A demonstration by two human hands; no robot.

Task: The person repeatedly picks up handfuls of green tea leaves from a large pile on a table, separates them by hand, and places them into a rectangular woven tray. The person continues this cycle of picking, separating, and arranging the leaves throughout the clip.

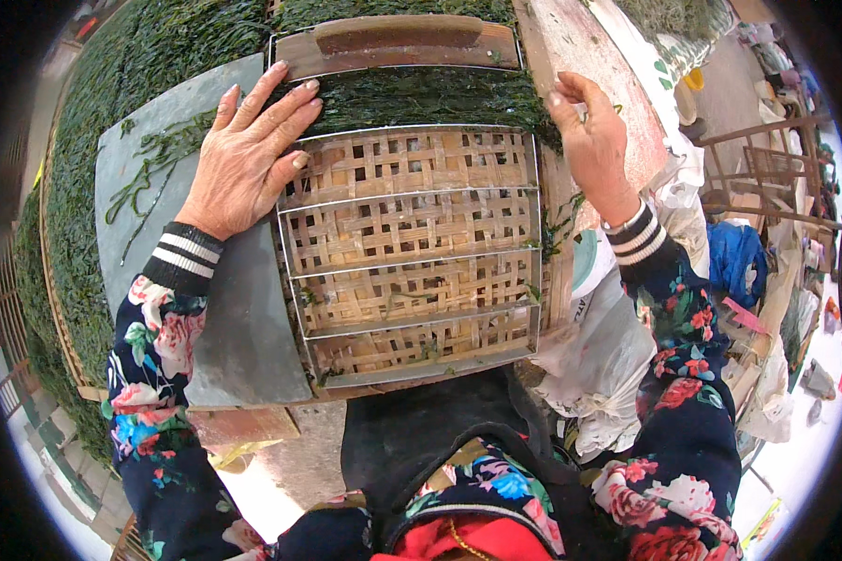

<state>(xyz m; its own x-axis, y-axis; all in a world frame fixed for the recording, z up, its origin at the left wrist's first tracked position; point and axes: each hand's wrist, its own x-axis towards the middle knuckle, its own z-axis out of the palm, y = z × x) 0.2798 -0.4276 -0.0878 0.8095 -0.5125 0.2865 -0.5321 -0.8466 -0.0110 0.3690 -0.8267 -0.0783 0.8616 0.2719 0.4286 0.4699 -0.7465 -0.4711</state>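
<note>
A metal frame (410, 190) with crossbars lies over a woven bamboo mat (421, 228) before me. One slot near its far end holds a flat band of dark green seaweed (421, 97). Beyond that band, a wooden block (401, 35) sits in the farthest slot. My left hand (252, 154) is palm down, fingers apart, its fingertips on the band's left end. At the right end hovers my right hand (593, 140), fingers curled close to the thumb; whether it pinches a strand is hidden. Loose strands (156, 158) lie on a grey board (242, 315) under my left wrist.
Trays of spread seaweed (91, 203) stand at the left and far side. On the right are a wooden plank (556, 280), white plastic sacks (603, 357), a blue bag (737, 263) and a rusty metal rack (765, 172). A black apron (421, 428) hangs at the near edge.
</note>
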